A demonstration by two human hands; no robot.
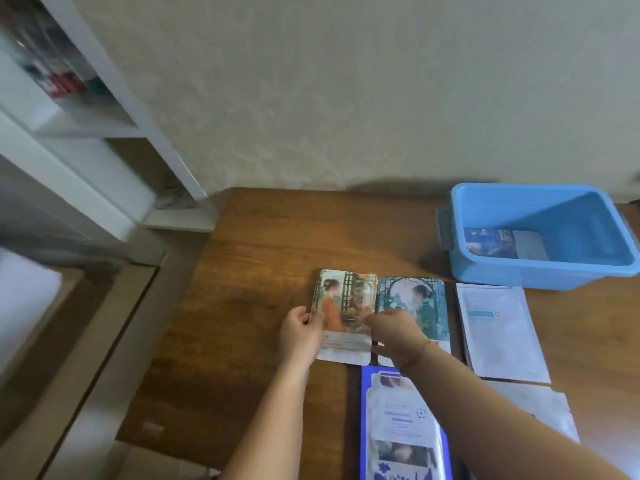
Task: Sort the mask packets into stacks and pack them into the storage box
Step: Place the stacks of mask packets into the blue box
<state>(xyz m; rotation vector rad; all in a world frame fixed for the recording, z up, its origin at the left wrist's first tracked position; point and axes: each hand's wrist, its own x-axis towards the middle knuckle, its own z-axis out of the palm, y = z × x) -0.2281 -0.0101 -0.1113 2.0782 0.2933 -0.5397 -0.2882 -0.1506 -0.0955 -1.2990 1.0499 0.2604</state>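
Wooden table [263, 244], seen from the head camera, filled the lower centre of the view, with a pale wall [346, 98] behind it at 12 o'clock and a white shelf unit [69, 126] at 10 o'clock. The blue storage box [540, 275] stood at the table's 2 o'clock corner; one dark-printed packet [491, 242] lay flat on its floor against the near-left wall. At 6 o'clock of the box lay a white packet [502, 334], and further toward 5 o'clock a second white packet [543, 410], partly covered by the right forearm. A blue-bordered packet [401, 427] lay at the frame's 6 o'clock edge. At centre, two picture packets lay side by side, edges nearly touching: an orange-figure packet [343, 306] and, at its 3 o'clock, a teal-figure packet [419, 299].

The left hand [301, 336] gripped the orange-figure packet at its left edge, thumb on the printed face and fingers curled beneath; the packet extended toward 1 o'clock from the fingers. The right hand [394, 336] reached across the teal-figure packet, its fingertips pinched together at the orange-figure packet's right edge, near the seam between the two. Whether those fingertips actually held that edge could not be told, owing to blur.
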